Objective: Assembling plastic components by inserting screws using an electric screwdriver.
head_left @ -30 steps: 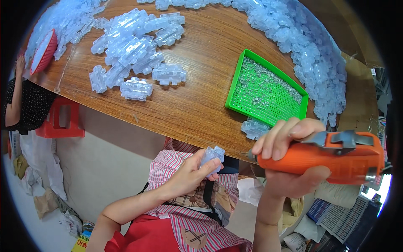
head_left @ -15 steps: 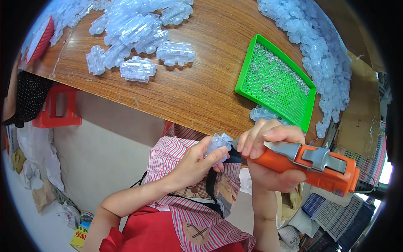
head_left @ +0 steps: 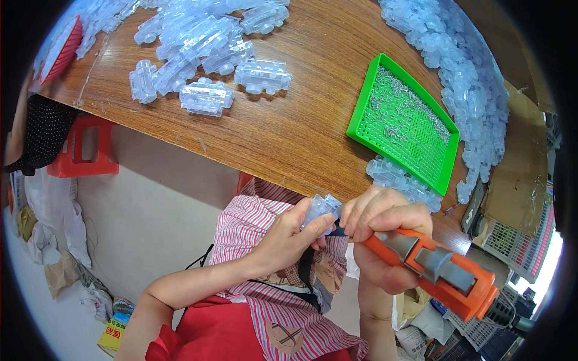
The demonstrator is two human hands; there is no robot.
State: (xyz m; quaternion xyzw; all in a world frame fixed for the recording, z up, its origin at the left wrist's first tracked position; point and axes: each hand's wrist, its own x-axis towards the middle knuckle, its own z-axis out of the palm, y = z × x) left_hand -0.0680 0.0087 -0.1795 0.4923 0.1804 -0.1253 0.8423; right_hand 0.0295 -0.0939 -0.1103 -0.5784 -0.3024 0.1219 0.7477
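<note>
My left hand is closed around a small clear plastic part, held just off the table's near edge. In my right hand is an orange power screwdriver with a grey lever, its body slanting down to the right. The tool's front end points at the clear part; my fingers hide its tip, so I cannot tell whether it touches. Beyond my right hand lies a green perforated tray of small silvery screws. More clear parts lie against the tray's near side.
A loose pile of clear plastic parts covers the far left of the wooden table. Another long heap runs along the right. A red bowl-like container sits far left. Below stands a red stool, near another person's arm.
The screwdriver's rear end has swung downward and slightly left in my right hand. My left hand still holds the clear part, shifted slightly right. The table view has shifted a little right.
</note>
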